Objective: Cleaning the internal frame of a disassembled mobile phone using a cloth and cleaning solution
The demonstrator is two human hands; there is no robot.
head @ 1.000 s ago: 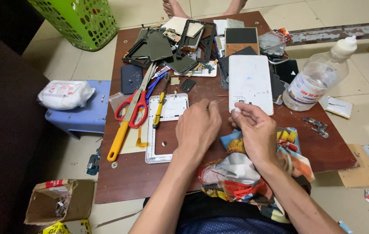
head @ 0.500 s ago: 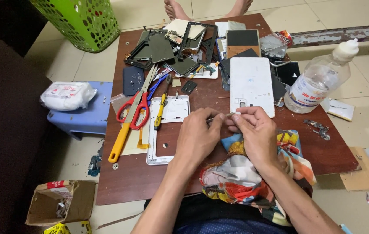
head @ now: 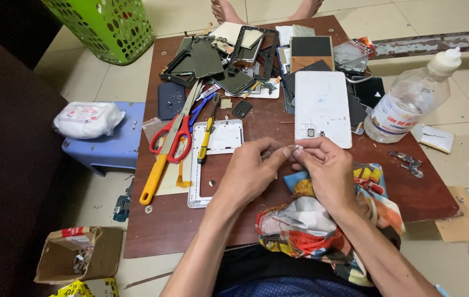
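Brown laminate table (head: 300, 217) is recorded as the work surface. Two hands are counted at its near edge: left hand (head: 250, 171) and right hand (head: 328, 170), brought together fingertip to fingertip just below one white phone back cover (head: 322, 107). A very small pale part (head: 294, 148) is pinched between the fingertips of both hands; its shape is too small to be made out. Both hands are closed in a pinch, the remaining fingers curled. The part is held just above the table, over one multicoloured cloth (head: 322, 220) that is draped off the near edge.

Left of the hands, one white phone frame (head: 212, 165) is noted lying flat. Beside it are counted one pair of red-handled scissors (head: 173, 137), one yellow-handled tool (head: 163, 154) and one yellow-and-black screwdriver (head: 207, 137). At the far side a heap of dark phone frames and panels (head: 218, 60) is piled; the number cannot be told. One clear plastic bottle (head: 408, 102) with a white cap stands at the right edge.

Off the table are seen one green basket (head: 108, 25), one blue stool (head: 113, 143) bearing one white packet (head: 86, 118), and one open cardboard box (head: 77, 258).
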